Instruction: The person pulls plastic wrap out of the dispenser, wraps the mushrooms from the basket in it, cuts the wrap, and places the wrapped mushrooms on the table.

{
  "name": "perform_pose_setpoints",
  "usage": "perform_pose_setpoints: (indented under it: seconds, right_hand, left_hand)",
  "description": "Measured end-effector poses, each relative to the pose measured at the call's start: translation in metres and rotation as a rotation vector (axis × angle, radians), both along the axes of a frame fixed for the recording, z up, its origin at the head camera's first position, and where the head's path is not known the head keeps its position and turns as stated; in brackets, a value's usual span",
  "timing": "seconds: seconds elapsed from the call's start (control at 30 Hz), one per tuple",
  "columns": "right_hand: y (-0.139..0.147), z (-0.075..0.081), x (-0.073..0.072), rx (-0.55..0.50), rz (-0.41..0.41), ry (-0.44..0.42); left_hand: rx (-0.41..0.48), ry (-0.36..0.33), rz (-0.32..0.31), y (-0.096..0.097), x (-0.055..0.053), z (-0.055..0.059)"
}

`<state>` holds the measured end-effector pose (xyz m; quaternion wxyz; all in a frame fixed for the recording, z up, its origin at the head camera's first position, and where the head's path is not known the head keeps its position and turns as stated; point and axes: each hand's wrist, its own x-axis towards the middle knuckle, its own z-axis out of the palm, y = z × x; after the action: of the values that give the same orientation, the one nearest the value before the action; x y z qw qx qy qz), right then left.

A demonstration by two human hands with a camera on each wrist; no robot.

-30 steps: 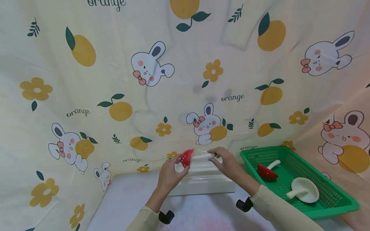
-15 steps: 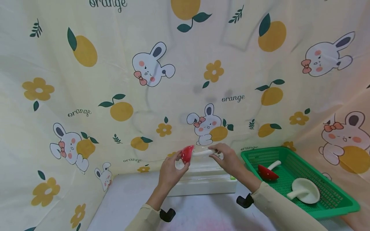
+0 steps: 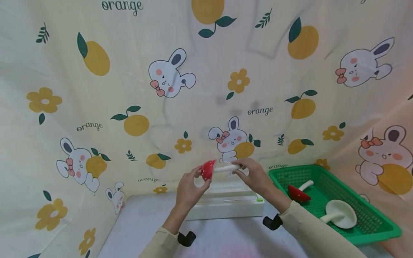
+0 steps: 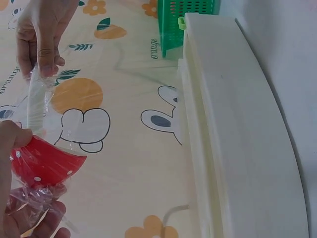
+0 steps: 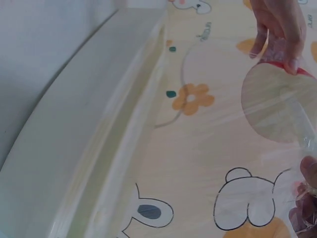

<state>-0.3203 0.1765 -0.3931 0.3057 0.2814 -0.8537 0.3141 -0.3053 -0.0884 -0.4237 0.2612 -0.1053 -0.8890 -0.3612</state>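
A toy mushroom with a white-dotted red cap [image 3: 208,170] and a white stem [image 3: 226,168] is held sideways between both hands. My left hand [image 3: 188,190] grips the cap, thumb below and fingers above. At the end of the stem, my right hand [image 3: 255,175] pinches with thumb and fingertips. Clear plastic film [image 4: 42,193] is wrapped loosely about the mushroom, crumpled under the cap and around the stem. The right wrist view shows the cap's flat cream underside [image 5: 270,109] through the film. Behind and below the hands stands a white film dispenser box [image 3: 226,209].
On the right is a green basket [image 3: 371,239] with a red-capped mushroom [image 3: 298,193] and another lying cream underside up [image 3: 342,213]. A light green slider [image 3: 260,199] sits on the dispenser's right end. A patterned cloth [image 3: 193,107] hangs behind the white table [image 3: 142,222].
Both hands have raised the mushroom slightly, and its stem end now tilts up a little more. The dispenser's green slider has come into view beside the right forearm.
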Motion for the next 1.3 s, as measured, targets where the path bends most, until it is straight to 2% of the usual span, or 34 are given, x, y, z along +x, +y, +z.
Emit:
perform_pose_setpoints:
  seconds: [0.37, 0.63, 1.0, 1.3]
  right_hand:
    - [0.001, 0.005, 0.003, 0.006, 0.005, 0.008]
    - [0.001, 0.005, 0.014, 0.067, 0.025, -0.031]
    - [0.009, -0.015, 0.019, 0.16, 0.074, -0.118]
    - [0.008, -0.04, 0.022, 0.191, 0.107, -0.211]
  left_hand:
    - [0.009, 0.003, -0.003, -0.001, 0.008, 0.011]
    - [-0.042, -0.043, 0.006, -0.006, 0.016, 0.008]
    - [-0.087, -0.198, 0.019, -0.01, 0.03, 0.0]
    - [-0.138, -0.289, -0.01, -0.012, 0.034, -0.007]
